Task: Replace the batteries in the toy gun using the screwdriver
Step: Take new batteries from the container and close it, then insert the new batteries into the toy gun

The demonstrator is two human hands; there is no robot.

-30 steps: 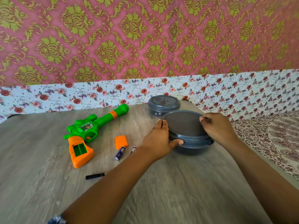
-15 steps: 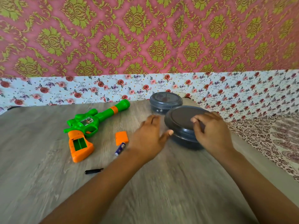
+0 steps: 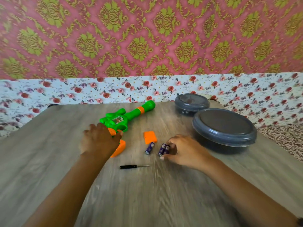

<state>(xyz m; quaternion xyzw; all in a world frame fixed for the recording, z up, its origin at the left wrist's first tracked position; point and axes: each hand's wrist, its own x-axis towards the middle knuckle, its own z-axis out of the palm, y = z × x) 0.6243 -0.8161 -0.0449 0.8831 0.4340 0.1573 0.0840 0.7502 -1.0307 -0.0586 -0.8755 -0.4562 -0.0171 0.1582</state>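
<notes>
Left hand (image 3: 100, 141) w/ fingers curled over orange grip of green toy gun (image 3: 126, 117) on wood surface (image 3: 147, 194); right hand (image 3: 185, 151) pinching two batteries (image 3: 164, 149); third battery (image 3: 150, 147) & screwdriver (image 3: 133, 166) lying nearby

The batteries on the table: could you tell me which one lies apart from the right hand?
The lone battery, just below the orange cover. The other two batteries lie side by side at the right hand.
</notes>
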